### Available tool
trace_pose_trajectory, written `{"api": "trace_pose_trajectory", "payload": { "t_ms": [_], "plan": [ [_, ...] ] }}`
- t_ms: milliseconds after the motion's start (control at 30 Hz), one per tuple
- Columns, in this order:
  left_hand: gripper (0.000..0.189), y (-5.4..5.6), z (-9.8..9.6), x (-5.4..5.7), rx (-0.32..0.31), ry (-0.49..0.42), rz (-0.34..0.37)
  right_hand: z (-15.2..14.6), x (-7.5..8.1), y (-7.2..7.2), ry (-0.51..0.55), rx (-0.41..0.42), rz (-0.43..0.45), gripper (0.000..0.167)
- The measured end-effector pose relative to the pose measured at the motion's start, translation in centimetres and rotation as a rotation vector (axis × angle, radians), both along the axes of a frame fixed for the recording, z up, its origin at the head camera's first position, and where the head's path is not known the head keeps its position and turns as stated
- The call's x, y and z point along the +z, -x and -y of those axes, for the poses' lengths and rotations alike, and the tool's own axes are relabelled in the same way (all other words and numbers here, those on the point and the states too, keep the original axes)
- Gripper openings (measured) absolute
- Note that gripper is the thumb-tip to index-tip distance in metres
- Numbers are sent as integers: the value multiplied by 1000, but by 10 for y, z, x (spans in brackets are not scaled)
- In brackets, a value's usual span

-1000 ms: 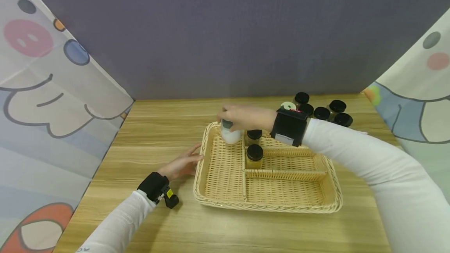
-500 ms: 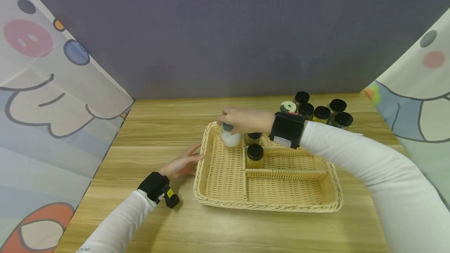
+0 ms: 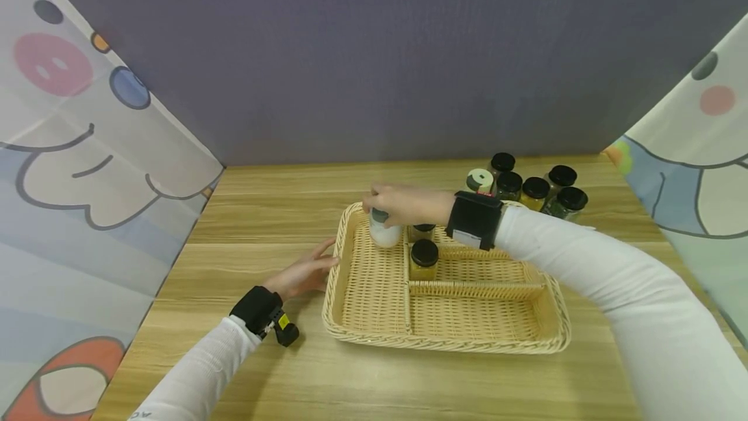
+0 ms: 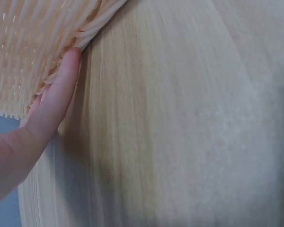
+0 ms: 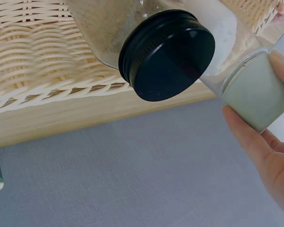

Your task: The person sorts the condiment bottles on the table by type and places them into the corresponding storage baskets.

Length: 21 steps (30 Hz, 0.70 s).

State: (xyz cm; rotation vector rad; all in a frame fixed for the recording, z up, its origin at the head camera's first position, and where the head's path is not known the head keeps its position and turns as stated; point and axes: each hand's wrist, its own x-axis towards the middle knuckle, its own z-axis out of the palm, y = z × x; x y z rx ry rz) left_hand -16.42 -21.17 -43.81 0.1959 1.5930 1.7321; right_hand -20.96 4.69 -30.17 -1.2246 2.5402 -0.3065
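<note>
In the head view my right hand [image 3: 400, 203] pinches the grey-green lid of a clear jar with white contents [image 3: 384, 235]. This jar is upright in the back of the left compartment of a woven basket [image 3: 444, 345]. The right wrist view shows the lid [image 5: 258, 92] between thumb and fingers. Beside it, across the divider, stands a black-lidded jar [image 5: 168, 56], partly behind my hand in the head view. A jar of yellow contents [image 3: 423, 262] stands just in front of that one. My left hand [image 3: 300, 276] touches the basket's left outer side with extended fingers.
Several black-lidded jars [image 3: 534, 190] and a jar with a pale green-and-dark lid [image 3: 480, 180] stand on the wooden table [image 3: 280, 200] behind the basket at right. Low woven dividers [image 3: 476, 289] split the basket's right side. A grey wall [image 3: 374, 57] borders the table's back.
My right hand and the jar it holds have shifted very slightly toward the front of the basket. The left hand stays at the basket's side.
</note>
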Motion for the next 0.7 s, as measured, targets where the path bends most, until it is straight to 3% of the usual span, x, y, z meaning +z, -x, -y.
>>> {"api": "trace_pose_trajectory", "payload": {
  "t_ms": [700],
  "plan": [
    [61,1,0,-3,13,12,1,0,-14,3,-46,0,-28,38]
  ]
}}
